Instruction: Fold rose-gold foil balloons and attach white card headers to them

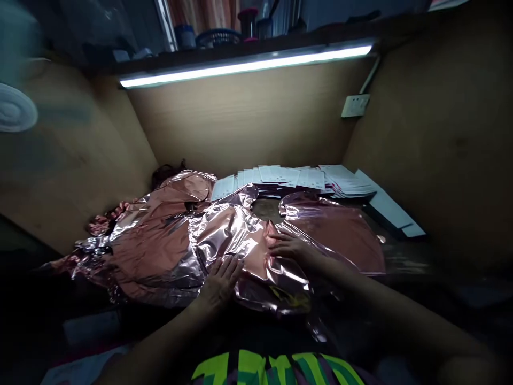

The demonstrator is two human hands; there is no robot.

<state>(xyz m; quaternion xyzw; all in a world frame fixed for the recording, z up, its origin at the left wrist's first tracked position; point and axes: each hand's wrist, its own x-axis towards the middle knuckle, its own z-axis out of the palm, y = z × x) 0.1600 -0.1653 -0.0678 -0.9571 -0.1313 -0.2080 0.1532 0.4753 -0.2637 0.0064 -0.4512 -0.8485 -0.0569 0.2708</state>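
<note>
Both hands lie flat and open on a deflated rose-gold foil balloon spread across the middle of the bench. The left hand presses palm-down on the near part of the foil, fingers spread, and the right hand rests just beyond it with the fingers stretched toward the centre fold; neither is closed on anything. Pressed this way, the palms seem to hold the slippery sheet flat and smooth out its creases. More crumpled foil balloons are heaped toward the left edge of the bench, overlapping the one under the hands, and another flat foil piece lies to the right, near the right hand.

Along the far edge runs a row of white printed cards, fanned in overlapping stacks and trailing toward the far right corner. The bench sits in a wood-panelled booth, lit by a strip light under a shelf that carries what may be spools and a small basket, too dim to name surely. A wall socket sits on the back panel.
</note>
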